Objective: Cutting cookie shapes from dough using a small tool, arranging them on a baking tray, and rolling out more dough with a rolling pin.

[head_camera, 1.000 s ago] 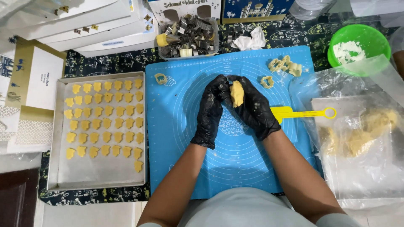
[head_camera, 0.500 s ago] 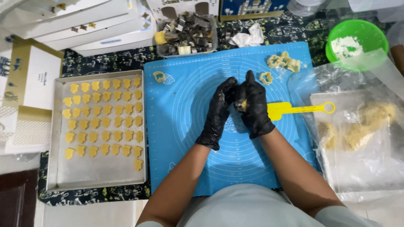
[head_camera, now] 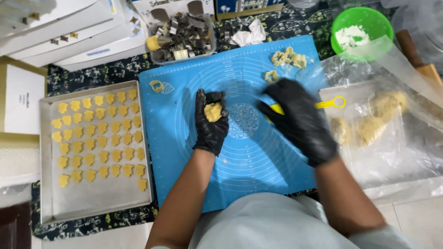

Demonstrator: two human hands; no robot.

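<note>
Both hands wear black gloves over a blue silicone mat (head_camera: 240, 170). My left hand (head_camera: 210, 121) lies palm up above the mat's middle and cups a small ball of yellow dough (head_camera: 212, 112). My right hand (head_camera: 300, 121) is to the right, blurred, over the blade end of a yellow plastic scraper (head_camera: 328, 103); whether it grips the scraper is unclear. Dough scraps (head_camera: 289, 57) lie at the mat's far right corner, with one small cutter-shaped piece (head_camera: 271, 76) beside them.
A metal tray (head_camera: 92, 198) with several rows of yellow cut cookies sits at left. A clear tub of metal cutters (head_camera: 182, 34) stands behind the mat, a green bowl of flour (head_camera: 362, 30) at back right, and bagged dough (head_camera: 374, 122) on plastic at right. White boxes (head_camera: 69, 32) at back left.
The hands were pressed together around the dough over the mat. They have parted: the left hand now holds the dough ball alone, the right hand has swung right to the yellow scraper.
</note>
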